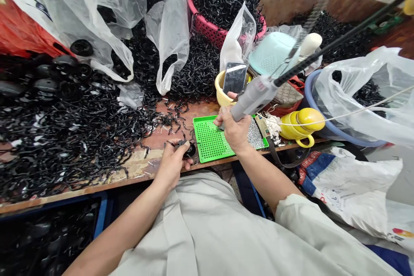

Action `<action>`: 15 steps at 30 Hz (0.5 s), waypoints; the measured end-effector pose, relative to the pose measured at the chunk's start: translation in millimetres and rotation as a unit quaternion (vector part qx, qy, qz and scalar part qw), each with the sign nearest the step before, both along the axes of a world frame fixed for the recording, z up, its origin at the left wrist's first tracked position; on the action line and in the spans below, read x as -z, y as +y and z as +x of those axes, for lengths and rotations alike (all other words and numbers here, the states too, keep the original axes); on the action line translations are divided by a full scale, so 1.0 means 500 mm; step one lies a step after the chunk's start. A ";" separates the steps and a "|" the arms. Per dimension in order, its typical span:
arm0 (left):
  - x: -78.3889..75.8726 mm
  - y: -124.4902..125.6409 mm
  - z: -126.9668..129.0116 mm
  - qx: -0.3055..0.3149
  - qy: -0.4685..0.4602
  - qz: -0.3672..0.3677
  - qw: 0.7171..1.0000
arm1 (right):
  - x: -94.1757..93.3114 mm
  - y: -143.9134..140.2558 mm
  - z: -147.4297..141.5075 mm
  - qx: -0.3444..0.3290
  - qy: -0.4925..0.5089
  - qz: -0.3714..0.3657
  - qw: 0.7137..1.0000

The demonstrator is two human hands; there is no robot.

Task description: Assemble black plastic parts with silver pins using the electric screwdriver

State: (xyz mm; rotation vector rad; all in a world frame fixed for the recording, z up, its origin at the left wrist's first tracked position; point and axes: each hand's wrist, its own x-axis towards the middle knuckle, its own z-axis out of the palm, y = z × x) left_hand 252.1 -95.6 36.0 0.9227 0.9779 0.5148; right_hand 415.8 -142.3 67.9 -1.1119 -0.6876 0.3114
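My right hand [233, 127] is wrapped round the grey body of an electric screwdriver [255, 97], which hangs from a black cord and spring. Its tip points down over a green perforated tray [207, 146]. Small silvery screws [255, 136] fill the right part of that tray. Left of the tray, my left hand [174, 157] pinches a small black plastic part [187, 148] with a round piece and thin arms, just above the table's front edge. My fingers partly hide its shape.
Heaps of thin black plastic pieces [80, 133] cover the left of the wooden table [174, 127]. Behind stand a pink basket [210, 28] and a yellow bowl [221, 90] with a phone [235, 78]. A yellow flask [300, 123] and blue tub [333, 127] are at right.
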 end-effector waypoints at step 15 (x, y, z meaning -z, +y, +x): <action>0.010 -0.001 -0.008 0.008 -0.021 0.016 1.000 | -0.011 0.031 -0.127 -0.167 0.095 -0.048 0.980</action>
